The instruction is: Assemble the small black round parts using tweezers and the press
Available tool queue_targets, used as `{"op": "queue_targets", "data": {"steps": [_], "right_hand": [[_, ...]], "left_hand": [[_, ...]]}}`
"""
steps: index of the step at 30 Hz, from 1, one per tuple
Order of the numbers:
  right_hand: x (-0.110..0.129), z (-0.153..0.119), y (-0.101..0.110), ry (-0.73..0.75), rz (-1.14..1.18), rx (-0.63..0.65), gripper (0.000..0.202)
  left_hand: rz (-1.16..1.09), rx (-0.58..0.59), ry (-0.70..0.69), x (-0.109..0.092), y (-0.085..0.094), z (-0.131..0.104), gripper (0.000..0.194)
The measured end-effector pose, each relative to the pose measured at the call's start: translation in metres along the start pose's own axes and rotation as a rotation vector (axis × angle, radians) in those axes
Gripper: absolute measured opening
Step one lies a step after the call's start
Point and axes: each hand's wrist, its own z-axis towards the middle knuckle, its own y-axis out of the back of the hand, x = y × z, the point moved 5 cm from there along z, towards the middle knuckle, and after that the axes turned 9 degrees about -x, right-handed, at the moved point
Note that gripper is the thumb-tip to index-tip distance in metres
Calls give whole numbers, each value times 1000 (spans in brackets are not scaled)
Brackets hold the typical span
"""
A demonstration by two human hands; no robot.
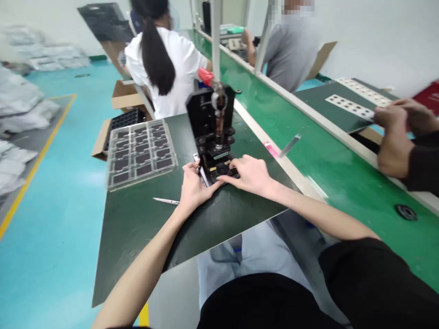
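Observation:
A black hand press (210,123) with a red-tipped lever (206,76) stands upright on the dark green tabletop. In its base lies a small black round part (222,169), partly covered by fingers. My right hand (252,174) reaches in from the right, thumb and index finger closed about this part. My left hand (196,186) curls around the left front corner of the press base, its thumb stretched along the front edge close to my right thumb. Some fingertips of both hands are hidden. A white pen (166,200) lies just left of my left wrist.
A clear compartment tray (141,153) with dark pieces sits at the table's left back, beside an open carton (102,139). On the right runs a green conveyor (329,160) carrying a black ring (406,212). Co-workers sit ahead and at the right, where another person's hands (398,123) work.

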Motion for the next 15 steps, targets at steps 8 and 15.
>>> {"op": "queue_targets", "data": {"steps": [8,15], "right_hand": [[12,37,-5,109,-119,170,61],[-20,-17,29,9,-14,81,55]], "left_hand": [[-6,-7,-52,-1,1,10,89],[16,20,-30,-10,4,12,82]]}}
